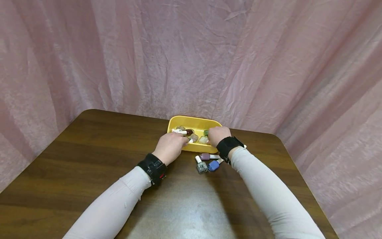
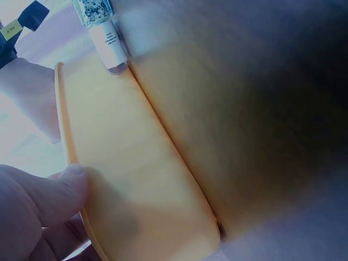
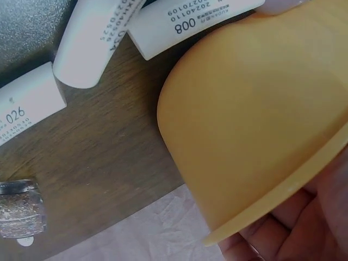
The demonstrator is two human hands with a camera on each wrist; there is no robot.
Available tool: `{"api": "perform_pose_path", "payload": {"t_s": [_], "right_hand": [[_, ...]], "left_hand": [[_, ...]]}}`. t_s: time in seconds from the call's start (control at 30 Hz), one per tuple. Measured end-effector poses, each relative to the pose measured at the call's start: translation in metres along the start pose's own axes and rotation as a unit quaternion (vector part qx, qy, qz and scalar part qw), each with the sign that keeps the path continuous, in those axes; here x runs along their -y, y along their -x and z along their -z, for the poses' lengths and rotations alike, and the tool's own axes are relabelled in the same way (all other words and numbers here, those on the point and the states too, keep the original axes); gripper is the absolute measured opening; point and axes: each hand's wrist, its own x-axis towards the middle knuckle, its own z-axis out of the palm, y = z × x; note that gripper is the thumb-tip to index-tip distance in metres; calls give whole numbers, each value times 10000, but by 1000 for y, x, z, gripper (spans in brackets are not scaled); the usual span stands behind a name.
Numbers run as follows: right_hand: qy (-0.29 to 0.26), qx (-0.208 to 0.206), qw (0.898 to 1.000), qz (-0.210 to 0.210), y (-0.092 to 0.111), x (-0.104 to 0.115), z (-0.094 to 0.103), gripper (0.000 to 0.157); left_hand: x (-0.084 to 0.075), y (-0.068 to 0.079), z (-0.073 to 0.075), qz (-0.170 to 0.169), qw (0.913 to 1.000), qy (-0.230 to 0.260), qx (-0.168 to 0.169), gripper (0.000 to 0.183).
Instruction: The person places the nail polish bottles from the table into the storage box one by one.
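Observation:
A yellow plastic bin [image 1: 198, 147] holds several nail polish bottles, among them a dark red one [image 1: 189, 132], a clear one [image 1: 194, 137] and a pale yellow one [image 1: 203, 140]. My left hand [image 1: 171, 146] grips the bin's front left rim; in the left wrist view the thumb [image 2: 68, 187] presses the outer wall and the other fingers go behind the rim. Over the right end reaches my right hand [image 1: 219, 134], beside a green bottle [image 1: 206, 132]. Its curled fingers [image 3: 272, 234] are inside the rim in the right wrist view; the fingertips are hidden.
In front of the bin lie a purple bottle [image 1: 205, 156], a blue bottle [image 1: 213, 165] and a grey speckled bottle [image 1: 202, 167]. A brown glitter bottle [image 3: 22, 212] is on the wooden table [image 1: 89, 159] near the right wrist. Pink curtains [image 1: 191, 59] hang behind the table.

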Motion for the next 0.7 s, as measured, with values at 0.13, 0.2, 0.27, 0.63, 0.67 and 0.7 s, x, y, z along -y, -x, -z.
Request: {"api": "perform_pose_path", "payload": {"t_s": [0.13,0.2,0.27,0.63,0.67,0.7], "right_hand": [[84,168,9998,-6,-1,1,2,62],[104,253,9996,-21,-2,2,3,59],[134,307,9994,-33,-2,2,4,54],[233,310,9992,7,-5,2,0,48],[225,319,9992,6,-5,3,0,48],[223,328,9992,6,-5,3,0,48]], "left_hand": [[0,0,0,-10,10000,3,-1,8],[0,0,1,-8,10000,-10,-5,8],[-1,0,1,-9,10000,-22,-3,9],[-1,0,0,13,10000,-22,11,9],[0,0,0,10,10000,-21,14,9],[0,0,0,8,10000,-24,14,9]]}}
